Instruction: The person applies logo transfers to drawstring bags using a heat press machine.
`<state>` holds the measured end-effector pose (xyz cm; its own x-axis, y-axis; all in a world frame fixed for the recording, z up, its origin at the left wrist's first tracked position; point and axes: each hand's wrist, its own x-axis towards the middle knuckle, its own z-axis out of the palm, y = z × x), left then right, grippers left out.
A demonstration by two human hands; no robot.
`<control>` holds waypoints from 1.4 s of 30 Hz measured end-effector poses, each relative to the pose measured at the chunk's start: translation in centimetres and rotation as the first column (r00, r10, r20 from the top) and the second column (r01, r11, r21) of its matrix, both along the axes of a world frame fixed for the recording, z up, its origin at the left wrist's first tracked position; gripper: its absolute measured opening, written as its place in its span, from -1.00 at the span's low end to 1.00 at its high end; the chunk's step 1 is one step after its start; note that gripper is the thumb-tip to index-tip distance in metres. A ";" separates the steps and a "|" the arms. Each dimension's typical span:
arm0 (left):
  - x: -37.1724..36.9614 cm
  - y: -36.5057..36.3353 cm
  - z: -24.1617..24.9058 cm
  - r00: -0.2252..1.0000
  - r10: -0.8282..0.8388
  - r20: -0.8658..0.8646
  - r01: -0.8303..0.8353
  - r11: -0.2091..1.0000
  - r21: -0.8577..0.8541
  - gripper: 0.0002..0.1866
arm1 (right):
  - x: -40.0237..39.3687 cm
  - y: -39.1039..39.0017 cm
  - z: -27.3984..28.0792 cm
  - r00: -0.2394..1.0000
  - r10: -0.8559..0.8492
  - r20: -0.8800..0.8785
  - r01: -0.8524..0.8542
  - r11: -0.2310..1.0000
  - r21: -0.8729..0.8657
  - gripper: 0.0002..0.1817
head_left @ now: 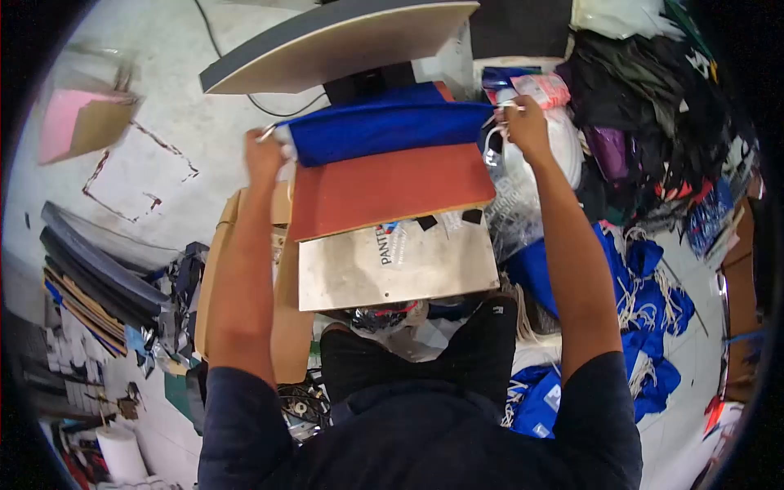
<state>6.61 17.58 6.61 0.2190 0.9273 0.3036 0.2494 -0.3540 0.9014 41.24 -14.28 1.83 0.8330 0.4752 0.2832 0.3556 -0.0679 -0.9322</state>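
Observation:
A blue fabric bag (384,129) with white drawstrings is stretched across the far end of a red pad (392,189) on a heat press. My left hand (263,155) grips the bag's left edge by its white cord. At the right edge my right hand (523,122) holds the other white cord. The press's upper plate (327,45) is swung up and away above the bag. A metal plate (396,265) with a printed label sticks out below the red pad, toward me.
A heap of blue drawstring bags (637,310) lies on the floor at right. Dark clothing and plastic bags (653,90) are piled at far right. Cardboard (220,269) and stacked dark panels (90,278) sit at left. A cable (220,57) runs over the concrete floor.

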 end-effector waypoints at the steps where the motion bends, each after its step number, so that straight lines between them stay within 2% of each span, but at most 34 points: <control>1: 2.1 -0.6 0.0 0.966 -0.214 0.144 0.221 0.974 -0.038 -0.70 | 0.2 0.5 1.7 0.988 -0.045 -0.150 0.060 0.993 0.099 -0.63; 2: 4.6 -1.1 -0.8 0.965 -0.261 0.033 0.257 0.963 0.085 -0.64 | 1.3 1.1 2.6 0.977 -0.063 -0.203 0.103 0.976 0.193 -0.65; 3: 6.3 -0.5 -2.1 0.847 -0.531 -0.016 0.531 0.844 0.074 -0.52 | 2.7 1.2 3.2 0.962 -0.075 -0.262 0.149 0.949 0.278 -0.67; 4: 8.2 0.2 -4.9 0.817 -0.551 -0.168 0.576 0.793 0.198 -0.45 | 4.0 1.1 3.5 0.956 -0.060 -0.287 0.160 0.927 0.339 -0.67; 5: 7.9 -3.9 -2.4 0.730 -0.662 -0.172 0.671 0.741 -0.005 -0.42 | 5.4 1.0 3.6 0.949 -0.045 -0.313 0.174 0.901 0.397 -0.68; 7: 8.3 -2.1 -3.4 0.718 -0.545 -0.433 0.627 0.777 0.062 -0.38 | 7.0 0.2 4.1 0.950 -0.024 -0.312 0.156 0.901 0.404 -0.69; 8: 8.3 0.0 -5.4 0.726 -0.541 -0.426 0.622 0.780 0.069 -0.38 | 7.5 0.1 3.7 0.936 -0.052 -0.349 0.207 0.881 0.425 -0.72; 9: 8.1 2.8 -8.2 0.875 -0.216 -0.433 0.368 0.878 0.306 -0.36 | 7.6 0.0 3.4 0.919 -0.077 -0.386 0.258 0.859 0.443 -0.75; 10: 7.8 5.0 -9.4 0.927 0.132 -0.352 0.079 0.847 0.526 -0.34 | 7.5 -0.2 3.5 0.924 -0.070 -0.376 0.248 0.859 0.449 -0.75; 12: 6.2 5.1 -7.1 0.785 0.234 -0.574 -0.131 0.968 0.216 -0.34 | 7.0 -1.0 3.1 0.935 0.000 -0.356 0.149 0.908 0.391 -0.75; 13: 5.9 7.2 -7.5 0.788 0.239 -0.567 -0.136 0.967 0.217 -0.34 | 6.7 -1.1 3.4 0.937 0.004 -0.348 0.142 0.908 0.395 -0.75; 14: 5.5 9.9 -8.5 0.882 -0.106 -0.460 0.000 0.974 -0.225 -0.36 | 6.3 -1.3 3.7 0.938 0.013 -0.346 0.127 0.917 0.378 -0.76; 15: 5.7 11.6 -9.0 0.901 -0.381 -0.205 0.193 0.778 -0.598 -0.34 | 5.8 -1.4 4.1 0.939 0.020 -0.345 0.113 0.925 0.362 -0.77; 16: 5.6 8.4 -6.0 0.889 -0.410 -0.203 0.191 0.736 -0.650 -0.30 | 5.3 -1.5 4.6 0.941 0.039 -0.336 0.087 0.932 0.352 -0.79; 17: 5.6 8.7 -6.2 0.888 -0.413 -0.202 0.196 0.737 -0.647 -0.30 | 4.8 -1.5 4.8 0.942 0.036 -0.334 0.090 0.931 0.355 -0.79; 19: 5.7 10.2 -6.7 0.916 -0.398 0.050 0.294 0.582 -0.758 -0.32 | 4.2 -1.5 5.3 0.935 0.070 -0.348 0.057 0.938 0.342 -0.81; 20: 5.9 10.9 -7.2 0.919 -0.371 0.135 0.343 0.579 -0.740 -0.35 | 4.1 -1.5 5.1 0.939 0.074 -0.335 0.045 0.942 0.333 -0.81; 21: 6.1 11.8 -7.4 0.917 -0.374 0.138 0.346 0.579 -0.738 -0.35 | 4.1 -1.5 4.9 0.940 0.072 -0.332 0.046 0.941 0.334 -0.81; 24: 5.5 12.5 -6.4 0.901 -0.357 0.249 0.362 0.297 -0.884 -0.45 | 4.4 -1.2 3.3 0.950 0.078 -0.303 -0.006 0.972 0.233 -0.78; 25: 5.1 15.2 -8.5 0.903 -0.355 0.241 0.351 0.287 -0.891 -0.45 | 4.2 -0.8 2.3 0.946 0.074 -0.316 -0.002 0.975 0.223 -0.78; 27: 4.9 21.3 -13.1 0.830 -0.518 0.206 0.439 0.381 -0.813 -0.51 | 3.8 0.3 1.8 0.932 0.086 -0.352 -0.006 0.975 0.223 -0.77; 28: 4.9 19.3 -11.2 0.903 -0.394 0.170 0.368 0.510 -0.777 -0.59 | 3.4 0.7 1.6 0.930 0.110 -0.349 -0.024 0.970 0.242 -0.76; 29: 5.1 20.8 -12.4 0.904 -0.392 0.170 0.368 0.513 -0.776 -0.59 | 3.4 1.0 1.5 0.930 0.114 -0.348 -0.027 0.969 0.245 -0.76; 30: 5.8 22.3 -13.8 0.932 -0.309 0.188 0.340 0.567 -0.750 -0.60 | 3.3 1.3 1.2 0.929 0.115 -0.352 -0.032 0.972 0.232 -0.77; 31: 6.4 22.5 -13.6 0.951 -0.225 0.212 0.307 0.617 -0.724 -0.60 | 3.3 1.6 1.1 0.928 0.116 -0.355 -0.039 0.975 0.218 -0.77; 32: 7.1 22.6 -13.3 0.950 -0.225 0.215 0.310 0.617 -0.723 -0.60 | 3.2 1.7 1.1 0.924 0.131 -0.358 -0.052 0.974 0.220 -0.78; 34: 9.3 21.9 -12.3 0.896 -0.116 0.429 0.346 0.789 -0.509 -0.61 | 3.1 1.8 0.9 0.931 0.121 -0.344 -0.052 0.978 0.203 -0.79; 35: 10.1 21.6 -11.9 0.894 -0.119 0.431 0.350 0.787 -0.509 -0.61 | 3.0 1.7 1.0 0.936 0.112 -0.334 -0.051 0.981 0.186 -0.80; 37: 11.3 21.6 -11.1 0.847 -0.055 0.529 0.218 0.943 -0.252 -0.60 | 3.0 1.6 1.0 0.940 0.103 -0.325 -0.047 0.983 0.176 -0.81; 38: 11.7 21.7 -10.9 0.851 -0.036 0.525 0.156 0.970 -0.186 -0.62 | 3.0 1.5 0.9 0.934 0.096 -0.345 -0.034 0.983 0.181 -0.81; 39: 11.9 21.9 -10.7 0.846 -0.041 0.531 0.165 0.968 -0.188 -0.62 | 3.1 1.2 0.8 0.926 0.084 -0.367 -0.019 0.984 0.178 -0.81; 41: 11.3 20.9 -9.8 0.759 -0.042 0.649 0.156 0.981 -0.119 -0.62 | 3.3 0.6 0.7 0.933 0.086 -0.349 -0.019 0.981 0.192 -0.83; 42: 11.2 20.5 -9.3 0.704 -0.112 0.701 0.275 0.954 -0.123 -0.61 | 3.2 0.2 1.1 0.923 0.106 -0.370 0.012 0.953 0.302 -0.83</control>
